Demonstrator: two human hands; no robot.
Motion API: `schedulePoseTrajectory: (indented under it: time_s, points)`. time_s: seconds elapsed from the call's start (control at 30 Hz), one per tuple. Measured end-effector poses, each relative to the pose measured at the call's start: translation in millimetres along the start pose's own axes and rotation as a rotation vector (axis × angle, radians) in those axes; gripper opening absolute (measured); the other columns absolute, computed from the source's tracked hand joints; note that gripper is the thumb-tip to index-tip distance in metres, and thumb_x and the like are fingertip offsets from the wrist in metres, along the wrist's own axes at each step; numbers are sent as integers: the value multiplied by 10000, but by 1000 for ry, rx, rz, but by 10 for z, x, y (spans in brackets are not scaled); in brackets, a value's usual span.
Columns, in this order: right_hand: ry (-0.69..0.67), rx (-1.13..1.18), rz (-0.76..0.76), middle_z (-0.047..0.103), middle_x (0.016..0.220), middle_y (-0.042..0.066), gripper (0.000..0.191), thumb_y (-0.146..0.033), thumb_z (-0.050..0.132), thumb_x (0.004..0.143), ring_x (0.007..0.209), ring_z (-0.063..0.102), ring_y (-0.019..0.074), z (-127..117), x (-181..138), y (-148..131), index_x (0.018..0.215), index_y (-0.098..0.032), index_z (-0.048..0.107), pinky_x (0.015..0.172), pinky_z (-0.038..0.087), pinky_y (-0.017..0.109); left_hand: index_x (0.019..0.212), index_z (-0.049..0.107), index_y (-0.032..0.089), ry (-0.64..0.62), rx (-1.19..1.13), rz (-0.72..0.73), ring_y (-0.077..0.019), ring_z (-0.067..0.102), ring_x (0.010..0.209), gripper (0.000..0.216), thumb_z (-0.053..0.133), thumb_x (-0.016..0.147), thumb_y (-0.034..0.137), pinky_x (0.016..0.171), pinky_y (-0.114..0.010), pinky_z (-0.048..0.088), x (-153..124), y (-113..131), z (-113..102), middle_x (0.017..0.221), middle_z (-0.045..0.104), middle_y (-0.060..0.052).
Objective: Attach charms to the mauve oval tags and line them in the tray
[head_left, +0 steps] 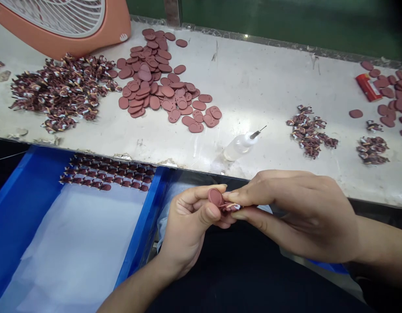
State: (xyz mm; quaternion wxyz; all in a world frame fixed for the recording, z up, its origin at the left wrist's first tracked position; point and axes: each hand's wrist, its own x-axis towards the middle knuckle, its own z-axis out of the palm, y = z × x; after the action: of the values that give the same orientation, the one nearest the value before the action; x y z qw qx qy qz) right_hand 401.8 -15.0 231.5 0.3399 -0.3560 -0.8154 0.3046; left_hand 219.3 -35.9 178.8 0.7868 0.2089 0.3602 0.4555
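Observation:
In front of my body, my left hand (pixel 194 217) pinches a reddish-brown oval base (pixel 215 197) between thumb and fingers. My right hand (pixel 295 208) grips a small painted figurine (pixel 232 207), reddish-brown with white and yellow bits, between thumb and fingertips. The figurine touches or nearly touches the edge of the base; the fingers hide the exact contact. Just beyond my hands, a clear squeeze bottle with a needle tip (pixel 238 147) lies on its side on the worktable (pixel 253 82).
Oval bases (pixel 162 82) lie heaped beside a large pile of figurines (pixel 64 89). A smaller figurine cluster (pixel 310 130) and a red lighter-like object (pixel 368 87) are at right. An orange fan (pixel 90 45) stands at back left. Below, a blue bin (pixel 142 226) holds rows of figurines on bases (pixel 112 171).

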Motion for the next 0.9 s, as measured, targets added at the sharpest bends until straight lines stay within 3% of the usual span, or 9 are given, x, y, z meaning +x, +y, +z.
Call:
schedulePoseTrajectory:
  time_s: [0.23,0.47,0.73,0.9]
  points:
    - [-19,-37,-6,763,817,-9,99,-96,656,936,682,706,89,-17,9,21,975,-184,632,656,567,177,899,815,225,21,3,0,-77,655,557,336,869,692,484,582,-146,551,-4,17,21,595,696,20]
    - [-9,8,22,793,885,17,103,-108,658,940,771,733,73,-7,18,46,1022,-161,625,735,564,135,828,795,187,27,13,-9,-79,642,549,369,865,684,519,577,-151,552,21,20,14,581,679,15]
    - [-45,21,-17,764,816,-11,75,-107,653,941,692,693,77,-48,65,72,949,-180,634,675,548,168,687,736,165,26,8,-29,-91,627,559,391,864,679,534,574,-175,552,27,49,51,597,668,2]
    - [-47,-20,-56,761,823,-12,87,-91,673,926,714,685,65,-45,82,83,981,-150,638,696,537,157,701,737,164,46,21,-19,-82,622,548,383,865,683,525,573,-166,543,37,49,48,590,666,10]
